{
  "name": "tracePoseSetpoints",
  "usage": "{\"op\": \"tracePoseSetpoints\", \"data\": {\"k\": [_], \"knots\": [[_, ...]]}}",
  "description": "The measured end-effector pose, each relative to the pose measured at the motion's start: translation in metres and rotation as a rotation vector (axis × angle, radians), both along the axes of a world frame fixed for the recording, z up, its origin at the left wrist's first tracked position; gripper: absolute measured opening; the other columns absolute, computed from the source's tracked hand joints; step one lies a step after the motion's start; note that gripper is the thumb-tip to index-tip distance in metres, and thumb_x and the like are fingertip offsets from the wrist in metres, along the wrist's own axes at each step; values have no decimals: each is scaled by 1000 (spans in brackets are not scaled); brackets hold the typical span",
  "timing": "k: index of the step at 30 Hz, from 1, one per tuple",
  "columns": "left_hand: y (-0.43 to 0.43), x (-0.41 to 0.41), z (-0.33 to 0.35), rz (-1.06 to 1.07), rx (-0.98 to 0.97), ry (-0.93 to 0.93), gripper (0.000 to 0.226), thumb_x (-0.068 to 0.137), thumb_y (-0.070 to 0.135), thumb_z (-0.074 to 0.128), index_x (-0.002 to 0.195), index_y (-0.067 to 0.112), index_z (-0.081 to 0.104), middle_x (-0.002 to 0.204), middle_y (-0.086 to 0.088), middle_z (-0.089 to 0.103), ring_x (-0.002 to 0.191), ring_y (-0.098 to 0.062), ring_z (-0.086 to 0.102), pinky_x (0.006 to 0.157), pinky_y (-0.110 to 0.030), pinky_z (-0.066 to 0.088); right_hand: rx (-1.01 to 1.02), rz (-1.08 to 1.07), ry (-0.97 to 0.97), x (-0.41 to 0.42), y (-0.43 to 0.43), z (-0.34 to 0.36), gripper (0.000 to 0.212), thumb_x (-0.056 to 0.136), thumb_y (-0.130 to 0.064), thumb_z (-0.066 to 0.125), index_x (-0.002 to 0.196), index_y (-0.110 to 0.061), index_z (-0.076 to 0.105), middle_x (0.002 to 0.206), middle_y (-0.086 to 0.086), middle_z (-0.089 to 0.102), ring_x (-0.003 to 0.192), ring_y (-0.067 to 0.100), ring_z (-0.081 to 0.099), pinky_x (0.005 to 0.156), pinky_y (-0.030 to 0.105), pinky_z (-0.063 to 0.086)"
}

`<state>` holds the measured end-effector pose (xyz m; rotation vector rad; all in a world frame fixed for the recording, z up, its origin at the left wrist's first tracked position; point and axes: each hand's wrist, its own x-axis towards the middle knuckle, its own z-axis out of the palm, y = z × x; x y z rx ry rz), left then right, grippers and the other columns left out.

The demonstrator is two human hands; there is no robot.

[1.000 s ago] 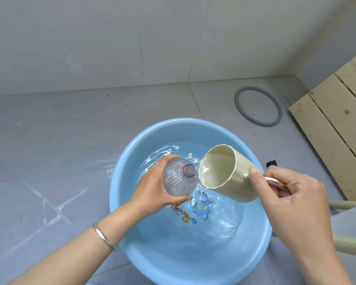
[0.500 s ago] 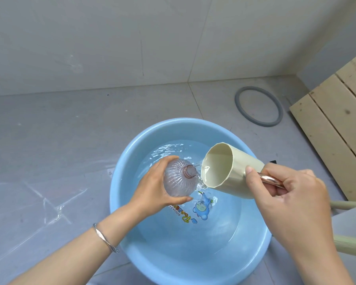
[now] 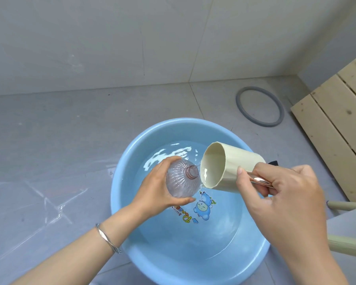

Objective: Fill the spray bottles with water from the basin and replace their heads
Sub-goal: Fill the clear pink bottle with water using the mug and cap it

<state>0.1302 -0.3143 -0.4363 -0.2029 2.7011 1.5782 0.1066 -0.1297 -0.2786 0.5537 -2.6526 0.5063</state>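
A clear ribbed spray bottle (image 3: 181, 179) without its head is held upright over the blue basin (image 3: 132, 153), my left hand (image 3: 156, 192) gripping its body. The bottle's open neck points up. My right hand (image 3: 275, 194) grips the shiny metal handle of a cream cup (image 3: 230, 165). The cup is tipped on its side, its rim touching the bottle's neck, with a little water at its lower lip. The basin holds shallow water over a cartoon print on its bottom. No spray head is in view.
The basin sits on a grey tiled floor near a white wall. A grey rubber ring (image 3: 260, 106) lies on the floor behind it. Pale wooden slats (image 3: 337, 124) stand at the right. A clear plastic sheet (image 3: 39, 202) covers the floor at left. Pale green bars (image 3: 349, 245) cross the lower right.
My right hand has tipped the cup further and lifted it slightly, its rim staying at the bottle's neck. The left hand and bottle have barely moved. The water's surface has calmed.
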Motion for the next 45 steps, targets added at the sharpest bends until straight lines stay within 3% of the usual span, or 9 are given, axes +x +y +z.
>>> {"op": "tracePoseSetpoints", "data": {"k": [6,15,20,31,36,40,42,45], "knots": [[1,0,0,5,9,-1,97,51,54,88,133,37,40,132,22,50,122,-1,47,103,-24,39,62,41,74,0,-4,0,40,81,-33,52,52,-24,26,42,-8,27,44,16,21,61,34,25],[1,0,-1,4,27,0,96,50,55,88,131,38,41,129,22,51,120,-2,49,102,-28,41,95,121,186,0,-10,2,41,80,-21,61,57,-24,27,49,-10,20,45,17,20,63,28,19],[3,0,0,15,38,1,96,48,61,83,131,39,41,128,24,52,119,0,50,100,-28,43,181,208,292,0,-9,-1,35,83,-20,59,52,-19,42,43,-4,37,44,19,31,66,27,18],[3,0,3,49,77,5,93,46,62,81,128,40,42,124,22,55,115,-3,53,97,-31,45,248,268,394,0,-6,-9,35,87,-20,56,53,-16,48,47,-3,46,47,22,47,64,30,22],[3,0,4,52,87,11,95,47,63,83,129,40,41,125,21,55,116,-4,53,99,-30,44,47,159,287,-3,2,-13,36,85,-25,57,51,-19,46,47,-8,34,46,13,32,64,29,22],[1,0,6,50,91,24,94,49,62,84,130,40,42,128,22,53,120,-4,51,102,-31,42,-181,-114,16,-5,22,-27,42,81,-36,53,48,-14,40,43,-5,42,67,7,40,63,33,32],[0,0,6,52,94,27,93,49,62,84,129,40,42,128,22,53,120,-4,51,103,-31,42,-125,-201,-68,-11,34,-41,44,80,-39,50,47,-12,38,41,-6,37,57,19,35,62,34,33],[0,1,6,55,89,31,91,49,58,87,128,42,42,125,25,54,117,-1,52,100,-25,42,136,-165,-59,-17,42,-68,41,77,-34,51,48,-23,24,38,-9,27,41,5,16,62,30,26]]}}
